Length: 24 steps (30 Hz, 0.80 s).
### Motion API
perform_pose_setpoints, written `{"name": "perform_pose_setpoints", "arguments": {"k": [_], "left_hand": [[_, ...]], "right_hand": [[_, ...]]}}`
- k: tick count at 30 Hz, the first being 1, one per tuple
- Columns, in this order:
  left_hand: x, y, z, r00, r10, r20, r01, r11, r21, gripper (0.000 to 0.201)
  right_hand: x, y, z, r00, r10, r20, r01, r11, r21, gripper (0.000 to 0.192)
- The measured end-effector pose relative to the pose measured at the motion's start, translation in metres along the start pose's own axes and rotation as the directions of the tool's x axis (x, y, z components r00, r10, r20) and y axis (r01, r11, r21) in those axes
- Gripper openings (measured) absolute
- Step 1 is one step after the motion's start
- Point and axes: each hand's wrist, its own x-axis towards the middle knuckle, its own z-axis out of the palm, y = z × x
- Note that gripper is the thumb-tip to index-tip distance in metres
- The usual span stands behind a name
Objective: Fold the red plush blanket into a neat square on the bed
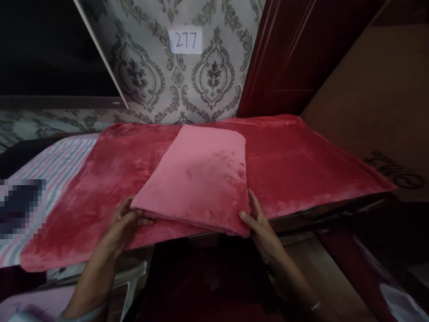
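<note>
A folded pink plush cloth [197,179] lies over the middle of a red plush blanket [284,165] spread on a table. My left hand [125,223] grips the cloth's near left corner, its thumb close to the edge and some fingers partly hidden beneath. On the near right corner, my right hand [256,221] has its thumb on top, with the fingers along the side and partly out of sight. Several layers show along the cloth's near edge, which seems slightly raised.
A striped cloth [63,156] lies at the left. Behind the table are a dark screen [56,53], patterned wallpaper with a paper marked 277 [186,40], and a dark red panel [288,53]. A large cardboard box [385,103] stands at the right.
</note>
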Motion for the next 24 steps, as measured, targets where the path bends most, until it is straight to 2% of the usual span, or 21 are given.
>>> {"name": "perform_pose_setpoints", "arguments": {"k": [2, 4, 8, 11, 14, 19, 24], "left_hand": [[0.001, 0.008, -0.003, 0.994, -0.055, 0.09, 0.06, 0.997, -0.058, 0.051], [0.006, 0.015, -0.005, 0.985, -0.106, 0.135, 0.117, 0.99, -0.076, 0.05], [0.022, 0.023, 0.0, 0.991, -0.126, 0.043, 0.127, 0.992, -0.011, 0.044], [0.034, 0.031, 0.009, 0.993, -0.109, -0.039, 0.111, 0.991, 0.069, 0.049], [0.042, 0.039, 0.018, 0.99, -0.142, 0.002, 0.14, 0.98, 0.139, 0.054], [0.046, 0.043, 0.019, 0.986, -0.162, 0.033, 0.158, 0.981, 0.111, 0.062], [0.053, 0.044, 0.01, 0.979, -0.18, 0.093, 0.157, 0.965, 0.21, 0.067]], "right_hand": [[0.0, -0.001, -0.002, 0.999, 0.039, 0.002, -0.039, 0.999, 0.036, 0.091], [0.002, -0.001, -0.003, 0.998, 0.058, 0.012, -0.059, 0.996, 0.07, 0.09], [0.011, -0.003, -0.004, 0.999, 0.039, 0.036, -0.042, 0.996, 0.085, 0.082], [0.018, -0.006, 0.0, 0.998, 0.019, 0.059, -0.023, 0.998, 0.065, 0.078], [0.021, -0.008, 0.006, 0.999, 0.009, 0.048, -0.01, 1.0, 0.015, 0.086], [0.025, -0.012, 0.005, 1.0, 0.0, 0.028, 0.0, 1.0, 0.002, 0.091], [0.051, -0.027, -0.006, 0.986, 0.137, 0.1, -0.144, 0.987, 0.07, 0.09]]}}
